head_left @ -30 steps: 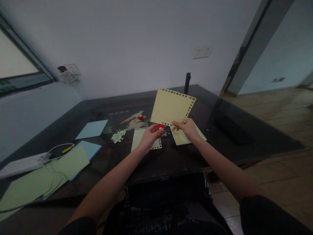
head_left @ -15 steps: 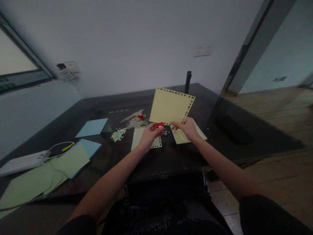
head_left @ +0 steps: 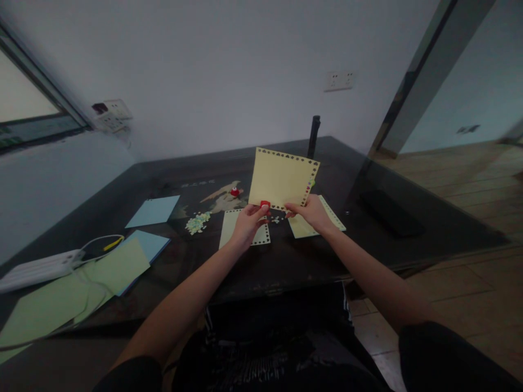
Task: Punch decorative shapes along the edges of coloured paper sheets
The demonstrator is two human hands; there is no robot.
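Note:
A yellow sheet of paper (head_left: 281, 177) is held up above the table, with small shapes cut along its top, right and part of its bottom edge. My right hand (head_left: 314, 214) pinches its lower right corner. In my left hand (head_left: 246, 226) is a small red craft punch (head_left: 265, 205), closed in the fingers at the sheet's bottom edge; whether the paper sits in its slot is hard to make out. Below lie a pale punched sheet (head_left: 227, 230), partly behind my left hand, and another yellow punched sheet (head_left: 303, 227) under my right.
Paper cut-outs (head_left: 198, 222) are heaped left of centre, near a second red punch (head_left: 234, 192). Blue sheets (head_left: 153, 211), green sheets (head_left: 125, 264) and a white power strip (head_left: 41, 270) with a cable lie at left. A black flat object (head_left: 390, 213) rests at right.
The yellow sheet has shifted slightly left and tilted. The red punch in my left hand has moved a little up and left, against the sheet's lower edge.

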